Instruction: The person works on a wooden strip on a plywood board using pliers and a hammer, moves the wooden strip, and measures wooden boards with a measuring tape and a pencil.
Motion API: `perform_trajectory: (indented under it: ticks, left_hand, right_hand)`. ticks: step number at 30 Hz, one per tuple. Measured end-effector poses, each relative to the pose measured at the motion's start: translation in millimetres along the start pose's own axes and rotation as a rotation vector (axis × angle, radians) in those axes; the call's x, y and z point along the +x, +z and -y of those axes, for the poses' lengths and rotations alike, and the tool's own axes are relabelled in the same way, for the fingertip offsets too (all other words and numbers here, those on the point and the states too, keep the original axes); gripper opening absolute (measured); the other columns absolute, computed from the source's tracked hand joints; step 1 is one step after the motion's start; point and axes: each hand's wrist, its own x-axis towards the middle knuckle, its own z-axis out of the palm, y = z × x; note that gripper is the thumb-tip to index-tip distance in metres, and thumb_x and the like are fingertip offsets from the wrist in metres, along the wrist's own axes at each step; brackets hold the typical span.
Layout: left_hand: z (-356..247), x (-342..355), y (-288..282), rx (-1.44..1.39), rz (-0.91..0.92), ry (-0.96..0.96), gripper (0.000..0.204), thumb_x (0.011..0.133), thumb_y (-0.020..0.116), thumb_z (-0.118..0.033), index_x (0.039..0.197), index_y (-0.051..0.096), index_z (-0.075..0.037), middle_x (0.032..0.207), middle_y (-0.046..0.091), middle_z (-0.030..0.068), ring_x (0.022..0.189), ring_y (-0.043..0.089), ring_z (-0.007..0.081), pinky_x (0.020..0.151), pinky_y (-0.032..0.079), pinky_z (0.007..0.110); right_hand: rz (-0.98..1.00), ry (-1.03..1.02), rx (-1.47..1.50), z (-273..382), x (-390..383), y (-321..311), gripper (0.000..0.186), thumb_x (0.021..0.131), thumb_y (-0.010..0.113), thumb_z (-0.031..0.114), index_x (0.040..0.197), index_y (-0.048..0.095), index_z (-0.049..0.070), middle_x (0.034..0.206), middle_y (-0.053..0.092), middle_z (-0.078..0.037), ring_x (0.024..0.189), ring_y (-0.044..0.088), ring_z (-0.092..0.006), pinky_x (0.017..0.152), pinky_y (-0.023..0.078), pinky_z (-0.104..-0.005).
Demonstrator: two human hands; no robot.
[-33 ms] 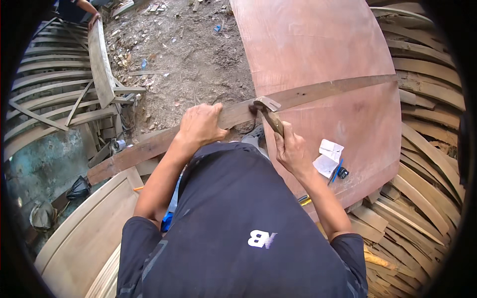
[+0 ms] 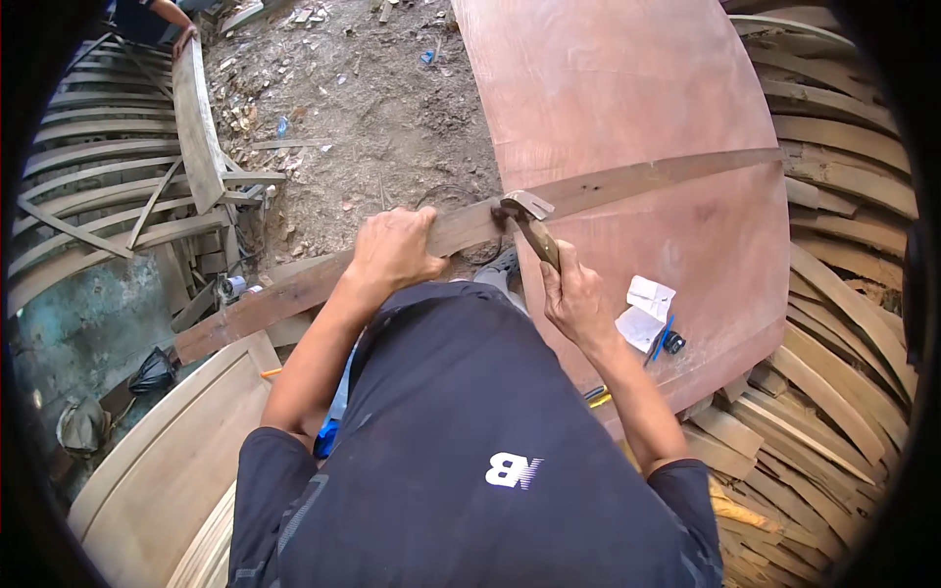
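The long, narrow brown wooden plank (image 2: 466, 227) runs from the left of the frame, through the centre, to the right edge of a large reddish plywood sheet (image 2: 627, 103). Its right portion lies across the sheet; its left portion extends beyond it.

The left hand (image 2: 395, 250), at centre, spans the plank's width, fingers bent firmly over it. The right hand (image 2: 576, 294), right of centre, has its fingers wrapped fully around the handle of a claw hammer with a pale metal head (image 2: 539, 238). The head sits over the plank near the sheet's left edge; whether it bears on the wood cannot be confirmed from this angle.

Risks noted: a glancing blow could skid off the plank and mark the sheet, or catch the left fingers, which are near the head. A slackened left grip could let the plank pivot. A low swing of the right forearm could disturb the folded white paper (image 2: 647, 312), slim blue pen (image 2: 665, 337) and small black rounded object (image 2: 674, 342) at lower right.
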Motion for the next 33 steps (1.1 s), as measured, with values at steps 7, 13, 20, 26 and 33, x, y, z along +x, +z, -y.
perform_trajectory:
  ticks: [7,13,20,26,33]
  left_hand:
    - [6,-4,16,0.085,0.007,-0.042,0.047,0.068,0.079,-0.034,0.103,0.066,-0.005,0.087,0.072,0.0222,0.087,0.072,0.0403,0.077,0.056,0.051]
    - [-4,-34,31,0.070,0.006,-0.048,0.045,0.068,0.079,-0.033,0.101,0.064,-0.006,0.082,0.070,0.0224,0.082,0.069,0.0427,0.074,0.054,0.051]
    - [-20,-40,35,0.086,0.005,-0.098,0.049,0.064,0.082,-0.028,0.101,0.061,-0.003,0.082,0.068,0.0242,0.082,0.067,0.0462,0.073,0.053,0.053]
    - [-28,-42,37,0.165,-0.013,-0.090,0.046,0.066,0.081,-0.031,0.099,0.062,-0.004,0.080,0.069,0.0227,0.081,0.068,0.0441,0.073,0.053,0.052]
    - [-26,-45,42,0.146,-0.011,-0.103,0.051,0.064,0.083,-0.027,0.103,0.061,-0.002,0.083,0.068,0.0252,0.083,0.065,0.0473,0.076,0.051,0.053]
  right_hand:
    - [-0.159,0.157,0.213,3,4,-48,0.028,0.107,0.055,0.017,0.130,0.051,0.001,0.069,0.058,-0.019,0.060,0.063,-0.0375,0.057,0.046,-0.0454]
    - [-0.396,0.409,0.249,-107,-27,-95,0.018,0.107,0.054,0.019,0.117,0.056,0.004,0.071,0.054,0.002,0.058,0.050,-0.0083,0.055,0.041,-0.0269]
    - [-0.588,0.578,-0.083,-221,-18,-177,0.030,0.106,0.052,0.027,0.109,0.056,-0.002,0.085,0.063,-0.025,0.079,0.065,-0.0420,0.073,0.049,-0.0513]
    - [-0.700,0.382,-0.280,-242,6,-185,0.034,0.108,0.052,0.034,0.101,0.056,0.001,0.074,0.062,-0.017,0.072,0.065,-0.0359,0.070,0.049,-0.0482]
    - [-0.742,0.396,-0.275,-246,20,-184,0.032,0.109,0.049,0.034,0.107,0.056,0.002,0.079,0.064,-0.020,0.076,0.066,-0.0418,0.070,0.050,-0.0510]
